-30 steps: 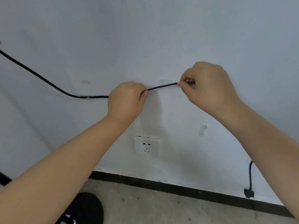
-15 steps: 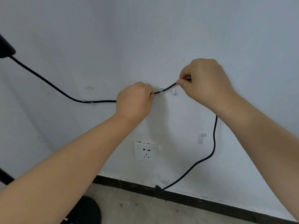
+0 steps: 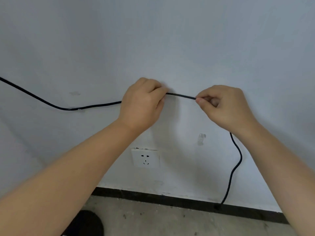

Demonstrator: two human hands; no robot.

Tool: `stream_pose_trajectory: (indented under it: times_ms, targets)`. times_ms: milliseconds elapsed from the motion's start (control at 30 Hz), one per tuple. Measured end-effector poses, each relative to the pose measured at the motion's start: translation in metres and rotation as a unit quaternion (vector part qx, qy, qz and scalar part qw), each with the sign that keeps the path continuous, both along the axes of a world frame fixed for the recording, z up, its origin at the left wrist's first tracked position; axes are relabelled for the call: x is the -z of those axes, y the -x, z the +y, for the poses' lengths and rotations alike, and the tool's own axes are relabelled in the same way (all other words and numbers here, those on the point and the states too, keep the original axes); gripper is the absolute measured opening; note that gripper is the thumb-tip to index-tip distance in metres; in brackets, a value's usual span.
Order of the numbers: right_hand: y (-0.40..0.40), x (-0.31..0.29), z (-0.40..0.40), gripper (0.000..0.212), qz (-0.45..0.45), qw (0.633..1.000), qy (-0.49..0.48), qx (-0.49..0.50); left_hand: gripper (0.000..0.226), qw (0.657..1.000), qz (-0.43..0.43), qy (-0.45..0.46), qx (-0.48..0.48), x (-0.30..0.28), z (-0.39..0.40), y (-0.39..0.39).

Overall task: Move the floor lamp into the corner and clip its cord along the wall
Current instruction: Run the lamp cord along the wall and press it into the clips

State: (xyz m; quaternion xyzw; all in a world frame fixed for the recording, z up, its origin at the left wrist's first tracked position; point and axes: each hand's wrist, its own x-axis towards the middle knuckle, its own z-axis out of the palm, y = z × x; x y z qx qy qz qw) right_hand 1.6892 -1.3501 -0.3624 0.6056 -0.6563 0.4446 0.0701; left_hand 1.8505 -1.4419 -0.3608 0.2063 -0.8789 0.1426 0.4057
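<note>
A thin black lamp cord (image 3: 181,95) runs along the white wall. It comes in from the left edge and dips through a small clear clip (image 3: 80,109). My left hand (image 3: 143,103) pinches it against the wall, and my right hand (image 3: 223,106) pinches it a short way to the right. Between the hands the cord is stretched nearly straight. Beyond my right wrist the cord hangs in a loose curve down to the black skirting. The clip between my hands is hidden. The lamp's round black base (image 3: 85,223) shows at the bottom left.
A white wall socket (image 3: 145,158) sits below my left hand. A free clear clip (image 3: 201,138) is stuck on the wall to the socket's right. A black skirting strip (image 3: 153,196) meets a bare concrete floor (image 3: 170,220).
Both hands have pulled the cord straighter and pressed it to the wall over the middle clip, which is now covered. The hanging end has swung right.
</note>
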Motion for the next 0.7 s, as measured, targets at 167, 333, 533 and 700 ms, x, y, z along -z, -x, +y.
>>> stream_pose_trajectory:
  times_ms: [167,333,533,700]
  targets:
    - [0.013,0.010,0.012,0.013,-0.064,0.998,-0.020,-0.006,0.015,0.999,-0.006,0.047,-0.022,0.006,0.003,0.010]
    - [0.030,0.030,0.029,0.017,-0.184,0.979,-0.071,-0.043,0.028,0.981,0.036,0.180,-0.063,0.036,0.006,0.022]
    - [0.031,0.085,0.053,0.037,-0.320,0.939,-0.127,-0.030,0.015,0.985,0.110,-0.105,0.081,0.074,0.031,0.040]
    - [0.033,0.141,0.066,0.037,-0.438,0.889,-0.134,-0.018,0.012,0.900,0.160,-0.381,0.143,0.107,0.049,0.059]
